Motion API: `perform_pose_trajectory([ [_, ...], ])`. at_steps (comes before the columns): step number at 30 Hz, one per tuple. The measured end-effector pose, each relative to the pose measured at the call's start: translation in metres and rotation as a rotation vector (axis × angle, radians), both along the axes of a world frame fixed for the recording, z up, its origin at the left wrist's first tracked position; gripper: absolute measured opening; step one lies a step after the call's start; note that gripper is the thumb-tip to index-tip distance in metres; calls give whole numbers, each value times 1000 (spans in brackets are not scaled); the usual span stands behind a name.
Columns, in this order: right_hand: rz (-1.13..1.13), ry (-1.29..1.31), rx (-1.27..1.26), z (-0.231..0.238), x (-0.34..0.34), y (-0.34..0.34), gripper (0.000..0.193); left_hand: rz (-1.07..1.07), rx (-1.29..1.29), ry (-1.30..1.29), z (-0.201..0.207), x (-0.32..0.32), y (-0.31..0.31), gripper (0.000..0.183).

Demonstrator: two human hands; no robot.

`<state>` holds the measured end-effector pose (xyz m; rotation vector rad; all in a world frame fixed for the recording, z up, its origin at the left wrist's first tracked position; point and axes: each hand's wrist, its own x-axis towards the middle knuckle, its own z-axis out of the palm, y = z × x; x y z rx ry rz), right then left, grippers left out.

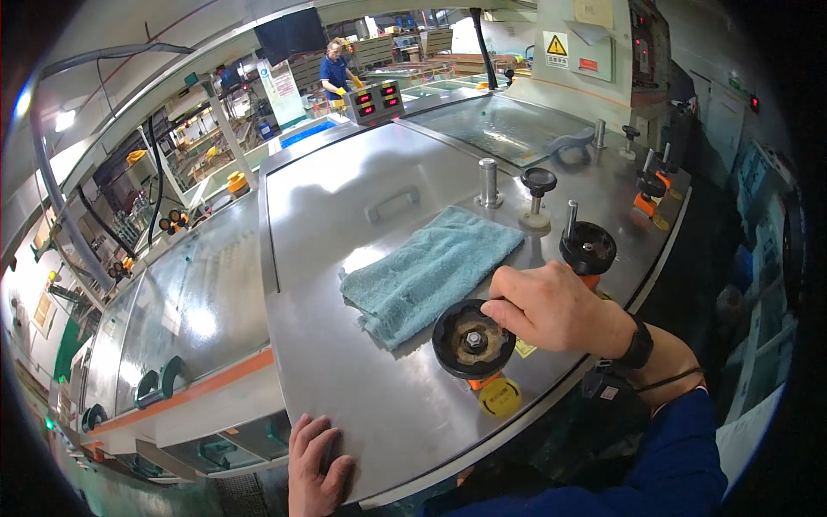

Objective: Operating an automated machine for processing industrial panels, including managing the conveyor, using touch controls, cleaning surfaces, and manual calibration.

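right hand (549,308) gripping the wheel (472,342) at its rim, prob for leverage; left hand (316,465), fingers loosely apart, likely bracing left of it

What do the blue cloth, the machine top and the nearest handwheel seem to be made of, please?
Blue cloth: probably terry cotton or microfibre, matt, from its fuzzy pile. Machine top: likely stainless steel, smooth and grey with bright reflections. Nearest handwheel: its smooth black rim suggests plastic, or perhaps painted metal. Its shiny hub nut looks metallic.
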<state>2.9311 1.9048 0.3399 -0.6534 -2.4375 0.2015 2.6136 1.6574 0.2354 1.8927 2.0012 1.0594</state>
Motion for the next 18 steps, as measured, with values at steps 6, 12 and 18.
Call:
perform_pose_trajectory([
  [6, -3, -12, 3, 0, 1, -3, 25, -7, -5, -7, -2, -3, 0, 39],
  [12, 72, -44, -31, 1, 0, -22, 26, -1, -2, 4, -1, -2, -2, 40],
  [18, 170, -19, 6, -3, -37, -32, 23, -2, -19, 9, -2, -2, -2, 39],
])
